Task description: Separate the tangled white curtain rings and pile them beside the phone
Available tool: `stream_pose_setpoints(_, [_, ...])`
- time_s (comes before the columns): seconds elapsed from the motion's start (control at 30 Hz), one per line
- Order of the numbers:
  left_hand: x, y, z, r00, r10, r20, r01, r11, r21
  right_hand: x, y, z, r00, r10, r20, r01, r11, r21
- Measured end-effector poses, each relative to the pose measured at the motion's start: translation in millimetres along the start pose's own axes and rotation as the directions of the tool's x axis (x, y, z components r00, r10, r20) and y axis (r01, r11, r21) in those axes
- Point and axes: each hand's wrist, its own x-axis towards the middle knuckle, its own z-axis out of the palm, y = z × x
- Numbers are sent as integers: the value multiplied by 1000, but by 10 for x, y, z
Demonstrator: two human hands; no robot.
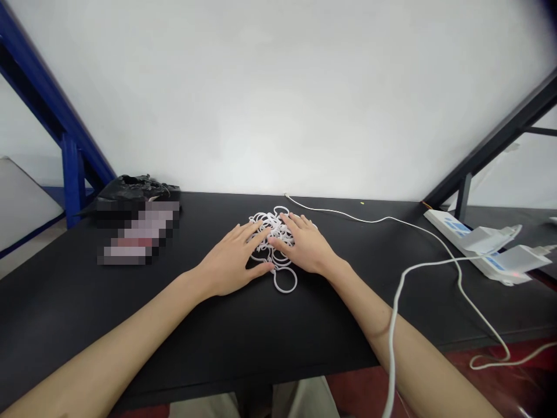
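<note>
A tangled heap of thin white rings or loops (pixel 285 280) lies on the black table; their exact kind is hard to make out. My left hand (pixel 235 258) rests palm down at the heap's left side, with fingers spread and fingertips touching the loops. From the right, my right hand (pixel 308 245) lies over the heap's edge, its fingers also apart and the thumb reaching across the loops. One larger loop sticks out toward me below the rest. Parts of the heap are hidden under both hands.
At the left back are a black plastic bag (pixel 130 188) and a pixelated item (pixel 139 232). A white power strip (pixel 452 223) with plugged-in adapters stands at the right. A white cable (pixel 402 278) passes over my right forearm; another runs along the table (pixel 209 348) toward the wall.
</note>
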Motion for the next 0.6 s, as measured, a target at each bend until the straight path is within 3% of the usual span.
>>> stream_pose_setpoints(0.2, [-4,17,-1,996,-64,-61,65,998,5,-7,48,-19,998,61,8,-60,997,-38])
stream_pose_setpoints(0.4, [14,16,0,970,-141,-200,147,989,18,-41,-6,7,983,-182,19,182,983,10])
stream_pose_setpoints(0.53, [15,-10,23,984,-96,-151,106,993,57,-20,8,14,998,-62,1,62,998,-3])
stream_pose_setpoints(0.6, [25,-33,49,995,-37,-90,45,996,81,-17,10,11,997,-76,9,76,997,4])
